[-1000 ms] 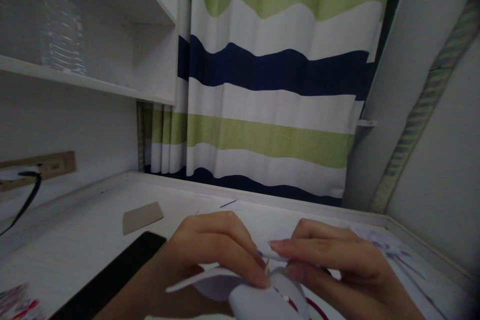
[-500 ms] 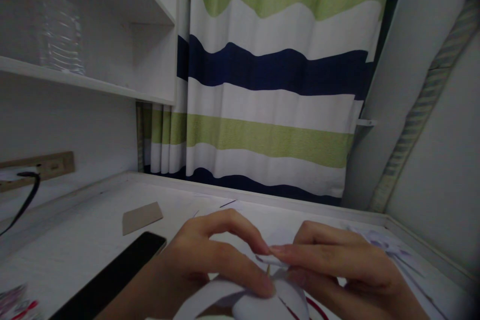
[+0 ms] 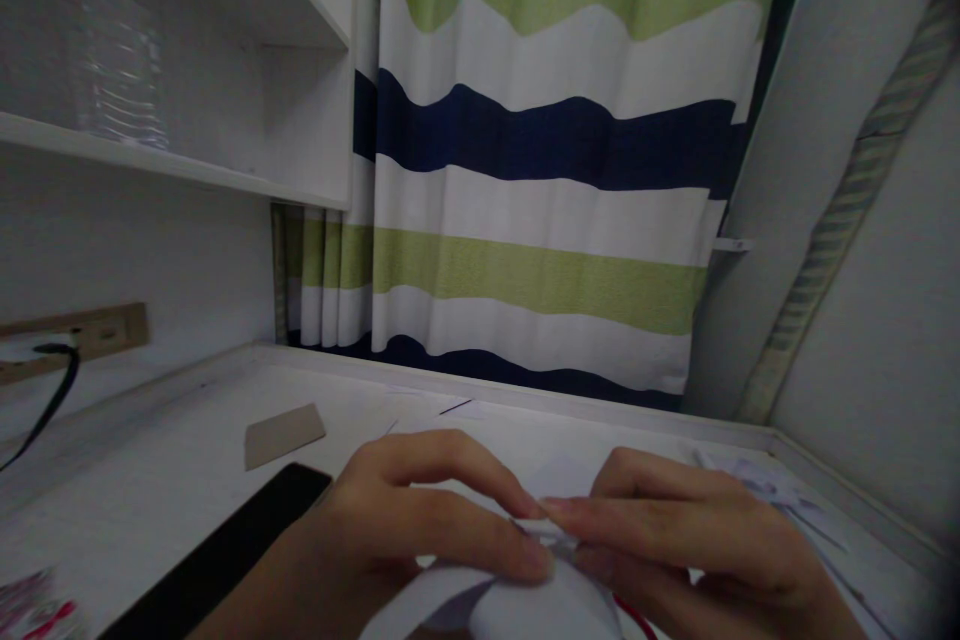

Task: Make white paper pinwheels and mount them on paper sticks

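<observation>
Low in the view, my two hands meet over a white paper piece (image 3: 544, 610) with curved, rounded parts. My left hand (image 3: 420, 500) comes in from the left, its index finger and thumb closed on the paper's upper edge. From the right, my right hand (image 3: 675, 520) pinches the same edge between thumb and fingers, its fingertips against the left index fingertip. A curved white strip (image 3: 420, 600) bends below my left hand. Under my right hand a bit of red cord or edging (image 3: 634, 615) shows. The lower part of the paper piece is cut off by the frame.
A black phone-like slab (image 3: 225, 550) lies beside my left forearm, with a grey-brown card (image 3: 285, 436) behind it. Paper scraps (image 3: 765, 480) lie at right, a clear packet with red bits (image 3: 45, 610) at lower left. A striped curtain (image 3: 540, 220) hangs behind the table.
My left thumb and index finger have closed nearer together on the paper edge. A small pointed tan tip and a dark slit on the paper, visible before, are now hidden.
</observation>
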